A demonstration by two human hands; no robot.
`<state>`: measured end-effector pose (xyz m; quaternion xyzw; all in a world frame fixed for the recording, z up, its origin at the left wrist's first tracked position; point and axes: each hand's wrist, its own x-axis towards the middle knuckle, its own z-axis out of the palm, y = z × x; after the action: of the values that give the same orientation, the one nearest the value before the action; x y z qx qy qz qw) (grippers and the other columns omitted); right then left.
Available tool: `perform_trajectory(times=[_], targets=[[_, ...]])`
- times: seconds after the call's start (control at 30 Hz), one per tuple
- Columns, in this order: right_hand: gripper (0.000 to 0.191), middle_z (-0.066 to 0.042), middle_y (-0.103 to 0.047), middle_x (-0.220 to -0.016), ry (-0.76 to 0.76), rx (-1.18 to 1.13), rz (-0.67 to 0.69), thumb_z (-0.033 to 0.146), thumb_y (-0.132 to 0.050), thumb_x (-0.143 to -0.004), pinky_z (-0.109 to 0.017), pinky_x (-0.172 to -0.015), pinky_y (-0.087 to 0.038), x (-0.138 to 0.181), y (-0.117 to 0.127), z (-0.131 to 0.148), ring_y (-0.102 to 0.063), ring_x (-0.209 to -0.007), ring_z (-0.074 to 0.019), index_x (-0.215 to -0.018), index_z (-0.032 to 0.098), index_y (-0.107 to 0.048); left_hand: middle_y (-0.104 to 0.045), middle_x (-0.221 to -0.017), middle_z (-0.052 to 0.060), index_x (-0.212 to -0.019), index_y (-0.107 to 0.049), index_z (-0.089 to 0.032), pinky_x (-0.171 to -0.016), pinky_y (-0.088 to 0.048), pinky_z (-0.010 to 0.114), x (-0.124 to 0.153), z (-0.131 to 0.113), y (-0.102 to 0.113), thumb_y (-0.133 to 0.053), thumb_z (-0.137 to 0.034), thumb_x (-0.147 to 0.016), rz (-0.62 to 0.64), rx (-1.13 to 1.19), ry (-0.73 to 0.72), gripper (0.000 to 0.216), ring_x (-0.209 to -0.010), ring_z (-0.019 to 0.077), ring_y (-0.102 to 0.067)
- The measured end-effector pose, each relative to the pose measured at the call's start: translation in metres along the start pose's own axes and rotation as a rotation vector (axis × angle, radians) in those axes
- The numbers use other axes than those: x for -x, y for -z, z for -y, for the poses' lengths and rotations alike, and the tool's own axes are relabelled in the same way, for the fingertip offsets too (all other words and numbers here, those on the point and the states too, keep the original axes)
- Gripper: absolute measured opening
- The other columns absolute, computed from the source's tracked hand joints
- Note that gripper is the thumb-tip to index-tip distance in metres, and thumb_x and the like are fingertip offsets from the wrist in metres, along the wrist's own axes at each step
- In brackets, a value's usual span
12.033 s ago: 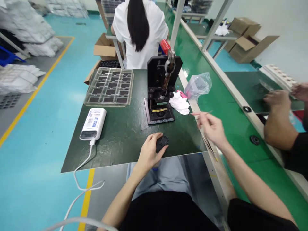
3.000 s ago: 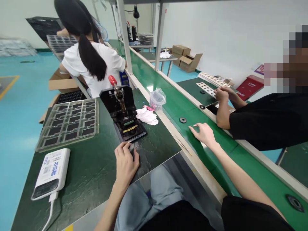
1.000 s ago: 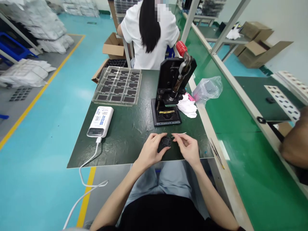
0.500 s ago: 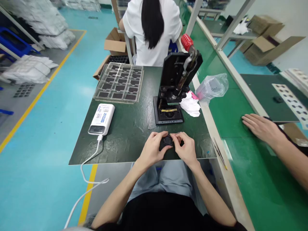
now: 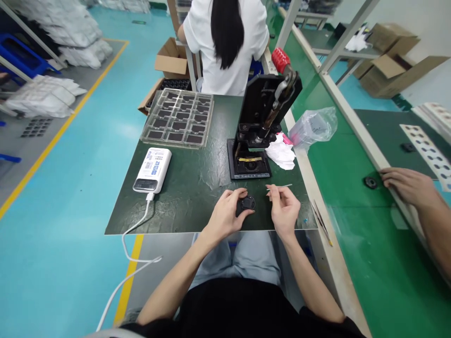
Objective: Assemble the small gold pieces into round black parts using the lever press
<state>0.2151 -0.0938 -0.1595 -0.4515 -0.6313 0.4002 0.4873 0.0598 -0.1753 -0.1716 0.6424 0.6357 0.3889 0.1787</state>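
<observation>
My left hand [image 5: 228, 209] grips a small round black part [image 5: 248, 203] between thumb and fingers, low over the front of the dark green table mat [image 5: 197, 211]. To its right, my right hand [image 5: 284, 209] pinches a thin pale stick [image 5: 282, 187], apart from the black part. Just beyond both hands stands a black hand press [image 5: 252, 131] with a red-wrapped lever handle [image 5: 281, 60]. A yellow strip [image 5: 250, 159] lies across its base.
A clear tray of dark rectangular pieces [image 5: 178, 117] and a white power bank [image 5: 153, 170] lie left. White tissue [image 5: 281, 152], a plastic bag [image 5: 313, 129] and tweezers [image 5: 321, 221] are right. A co-worker's hand [image 5: 410, 185] is near another round black part [image 5: 370, 182] on the green belt.
My right hand has moved right, away from the black part, with the stick. The co-worker's hand has shifted right, and a round black part now shows on the belt.
</observation>
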Motion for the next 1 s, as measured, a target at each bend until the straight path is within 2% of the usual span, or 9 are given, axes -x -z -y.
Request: perform_trajectory(times=[0.1, 0.27, 0.37, 0.47, 0.53, 0.63, 0.77, 0.87, 1.0], targets=[[0.034, -0.008, -0.075, -0.09, -0.024, -0.066, 0.048, 0.053, -0.068, -0.094, -0.031, -0.07, -0.058, 0.005, 0.0, 0.006, -0.068, -0.073, -0.0167, -0.09, 0.019, -0.072, -0.076, -0.119, 0.01, -0.129, -0.054, -0.022, -0.095, -0.058, 0.047, 0.001, 0.0, 0.0, -0.081, -0.029, -0.087, 0.004, 0.001, 0.017, 0.05, -0.109, 0.0279, -0.067], [0.027, -0.007, -0.075, -0.087, -0.033, -0.062, 0.113, 0.044, -0.065, -0.098, -0.03, -0.065, -0.058, 0.007, 0.002, 0.011, -0.066, -0.067, -0.0153, -0.104, 0.019, -0.074, -0.075, -0.121, 0.009, -0.128, -0.055, -0.023, -0.096, -0.058, 0.046, 0.002, 0.0, 0.0, -0.081, -0.03, -0.088, 0.01, 0.01, 0.029, 0.049, -0.109, 0.0278, -0.066], [0.032, -0.011, -0.076, -0.107, 0.085, 0.085, 0.146, 0.039, -0.055, -0.104, -0.035, -0.08, -0.061, 0.004, 0.011, 0.011, -0.071, -0.095, -0.0207, -0.122, 0.021, -0.073, -0.076, -0.119, 0.01, -0.128, -0.054, -0.021, -0.095, -0.058, 0.045, 0.002, 0.0, 0.0, -0.082, -0.029, -0.087, 0.002, 0.018, 0.016, 0.051, -0.109, 0.0275, -0.066], [0.041, -0.013, -0.072, -0.129, 0.194, 0.206, 0.217, 0.036, -0.052, -0.105, -0.041, -0.099, -0.057, 0.001, 0.018, 0.011, -0.064, -0.123, -0.024, -0.141, 0.022, -0.065, -0.076, -0.119, 0.009, -0.129, -0.054, -0.021, -0.095, -0.058, 0.045, 0.002, -0.001, 0.001, -0.082, -0.029, -0.087, 0.002, 0.016, 0.017, 0.051, -0.109, 0.027, -0.066], [0.039, -0.012, -0.075, -0.124, 0.162, 0.149, 0.234, 0.036, -0.053, -0.105, -0.04, -0.099, -0.058, 0.0, 0.018, 0.011, -0.069, -0.116, -0.022, -0.138, 0.021, -0.067, -0.076, -0.12, 0.009, -0.128, -0.053, -0.021, -0.095, -0.058, 0.045, 0.002, -0.001, 0.001, -0.082, -0.028, -0.087, 0.004, 0.012, 0.022, 0.05, -0.109, 0.0268, -0.066], [0.028, -0.011, -0.08, -0.11, 0.023, -0.023, 0.185, 0.037, -0.064, -0.1, -0.036, -0.094, -0.062, 0.002, 0.011, 0.01, -0.077, -0.1, -0.0201, -0.117, 0.019, -0.076, -0.076, -0.12, 0.009, -0.128, -0.054, -0.021, -0.095, -0.058, 0.044, 0.002, -0.002, 0.001, -0.082, -0.028, -0.087, 0.01, 0.011, 0.025, 0.05, -0.109, 0.0268, -0.066], [0.034, -0.007, -0.082, -0.098, -0.05, -0.168, 0.068, 0.036, -0.078, -0.089, -0.036, -0.094, -0.064, 0.007, -0.002, 0.005, -0.08, -0.096, -0.0215, -0.116, 0.02, -0.067, -0.075, -0.122, 0.009, -0.129, -0.053, -0.021, -0.096, -0.058, 0.045, 0.003, -0.001, 0.001, -0.082, -0.029, -0.087, 0.015, 0.024, 0.029, 0.053, -0.11, 0.0273, -0.066], [0.037, -0.004, -0.081, -0.093, -0.05, -0.141, 0.092, 0.035, -0.079, -0.088, -0.035, -0.093, -0.064, 0.008, -0.008, 0.0, -0.08, -0.093, -0.0205, -0.118, 0.021, -0.064, -0.075, -0.122, 0.009, -0.132, -0.052, -0.02, -0.096, -0.057, 0.045, 0.003, -0.001, 0.0, -0.082, -0.029, -0.087, 0.017, 0.037, 0.03, 0.055, -0.11, 0.0275, -0.065], [0.022, -0.006, -0.08, -0.094, -0.013, -0.049, 0.148, 0.039, -0.077, -0.089, -0.03, -0.085, -0.065, 0.007, -0.009, -0.004, -0.08, -0.089, -0.0202, -0.096, 0.019, -0.07, -0.076, -0.122, 0.008, -0.133, -0.052, -0.02, -0.097, -0.057, 0.045, 0.001, -0.001, 0.001, -0.082, -0.027, -0.086, 0.03, 0.054, 0.041, 0.056, -0.11, 0.0278, -0.064]])
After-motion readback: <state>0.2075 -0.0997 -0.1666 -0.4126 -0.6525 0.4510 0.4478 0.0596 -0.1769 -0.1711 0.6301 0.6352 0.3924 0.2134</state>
